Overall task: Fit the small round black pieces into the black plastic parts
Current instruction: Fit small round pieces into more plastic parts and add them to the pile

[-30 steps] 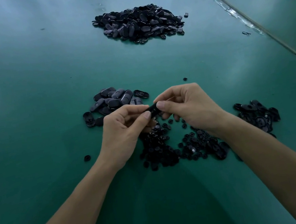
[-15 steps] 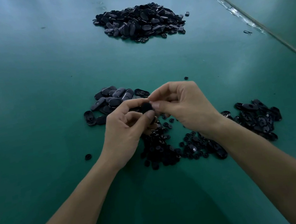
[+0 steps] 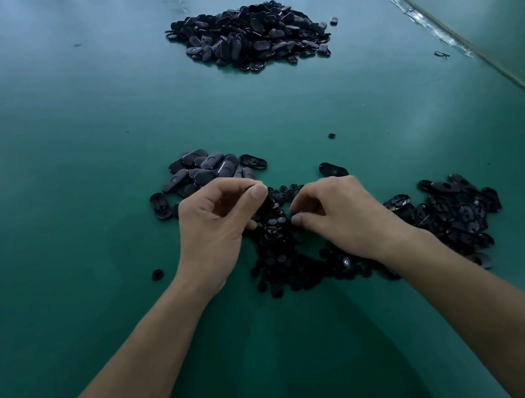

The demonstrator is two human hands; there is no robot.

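Hands, left (image 3: 210,231), right (image 3: 343,220), curled over pieces (image 3: 280,254)

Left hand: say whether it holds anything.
Cannot tell. The left hand curls thumb to fingers by the small round black pieces; nothing shows between.

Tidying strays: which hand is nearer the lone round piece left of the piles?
Left. The left hand is just right of the lone round piece; the right hand lies farther right.

The bench (image 3: 73,142) wears a smooth, matt green covering. The oval parts (image 3: 249,35) heaped at the bench's far end look like smooth black plastic, faintly glossy.
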